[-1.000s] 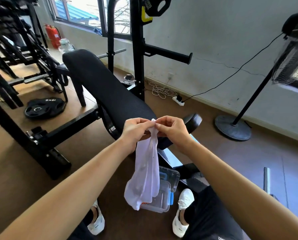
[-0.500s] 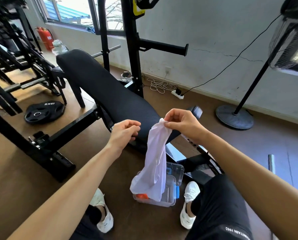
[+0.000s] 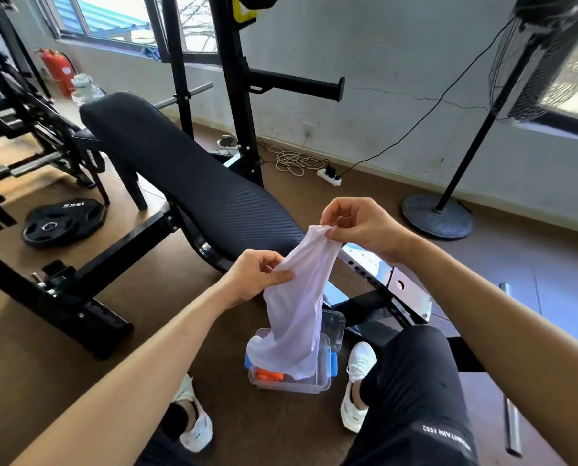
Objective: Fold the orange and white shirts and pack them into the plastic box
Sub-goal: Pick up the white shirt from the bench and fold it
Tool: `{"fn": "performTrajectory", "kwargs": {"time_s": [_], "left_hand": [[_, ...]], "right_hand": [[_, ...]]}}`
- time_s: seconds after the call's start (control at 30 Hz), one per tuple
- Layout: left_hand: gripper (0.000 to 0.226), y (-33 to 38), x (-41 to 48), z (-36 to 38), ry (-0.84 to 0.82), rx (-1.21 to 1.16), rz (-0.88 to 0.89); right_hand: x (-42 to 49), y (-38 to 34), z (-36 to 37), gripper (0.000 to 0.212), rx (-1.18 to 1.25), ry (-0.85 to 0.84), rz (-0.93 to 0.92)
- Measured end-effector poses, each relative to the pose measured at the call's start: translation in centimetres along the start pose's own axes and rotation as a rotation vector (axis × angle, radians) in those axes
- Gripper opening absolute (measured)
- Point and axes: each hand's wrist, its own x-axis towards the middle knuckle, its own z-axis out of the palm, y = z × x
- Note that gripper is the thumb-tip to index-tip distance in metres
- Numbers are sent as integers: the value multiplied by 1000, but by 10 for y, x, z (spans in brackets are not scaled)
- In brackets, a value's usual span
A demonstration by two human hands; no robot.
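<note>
We hold the white shirt [image 3: 297, 307] over the box [image 3: 291, 386] on a gym floor: our right hand [image 3: 358, 227] pinches its top edge, and our left hand [image 3: 254, 275], lower, pinches a side edge. The shirt hangs lengthwise, slanting down from the right hand to the box, where the orange shirt [image 3: 269, 376] already lies. We judge it still unfolded, with the left hand best placed to start the fold

Bright daylight from window [image 3: 112, 18] top-left, panes blown out. Soft shadows under bench [image 3: 193, 176] on floor [image 3: 28, 348]. Glare on polished rail [image 3: 412, 294]. The white shirt [image 3: 297, 307] reads lilac, unclipped. Heavy wide-angle bowing at frame edges, rack uprights [image 3: 237, 95] lean. Fan head [image 3: 543, 52] top-right smeared, centre sharp.
</note>
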Motion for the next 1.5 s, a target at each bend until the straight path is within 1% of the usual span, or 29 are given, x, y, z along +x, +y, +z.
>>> {"fn": "performTrajectory", "kwargs": {"time_s": [0.13, 0.27, 0.3, 0.37, 0.43, 0.5, 0.53, 0.6, 0.67, 0.73, 0.83, 0.9, 1.0, 1.1, 1.17, 1.3, 1.37, 1.43, 1.5], "left_hand": [[13, -6, -6, -3, 92, 33, 119], [15, 3, -11, -3, 277, 106, 281], [15, 6, -12, -2, 301, 115, 313], [19, 12, -14, 2, 273, 139, 384], [28, 14, -15, 11, 176, 155, 422], [32, 9, -14, 21, 89, 201, 382], [30, 5, -14, 25, 81, 263, 353], [28, -6, -16, 31, 113, 475, 331], [27, -17, -19, 31, 154, 663, 367], [26, -22, -23, 26, 196, 716, 384], [16, -18, -27, 15, 224, 727, 394], [14, -14, -27, 3, 241, 661, 364], [29, -7, -19, -17, 280, 393, 225], [35, -1, -6, -27, 261, 178, 94], [32, 1, 2, -30, 258, 62, 57], [23, 11, 13, -41, 305, -32, 51], [20, 17, 18, -47, 318, -56, 49], [19, 20, 19, -48, 309, -111, 47], [18, 20, 18, -44, 309, -143, 47]], "right_hand": [[-3, 3, -1, 18, -60, 62, -19], [-3, -3, 3, 19, -80, 44, -63], [-3, -5, 4, 20, -88, 35, -71], [-2, -7, 5, 20, -104, 23, -78], [-2, -9, 6, 18, -120, 25, -78], [-3, -10, 6, 17, -133, 34, -80], [-3, -11, 6, 17, -139, 37, -82], [-4, -10, 4, 17, -146, 42, -80], [-6, -8, 1, 18, -155, 40, -67], [-7, -5, -3, 18, -189, 34, -60], [-10, 5, -6, 21, -269, 33, -38], [-10, 13, -7, 23, -334, 44, -34], [-10, 16, -4, 24, -335, 50, -30], [-7, 12, 3, 32, -362, 22, -32], [-7, 5, 8, 40, -410, -19, -34], [-10, -9, 13, 55, -477, -130, -58], [-9, -14, 11, 59, -539, -199, -65], [-4, -15, 11, 59, -626, -181, -60], [3, -16, 10, 59, -692, -78, -41]]}}
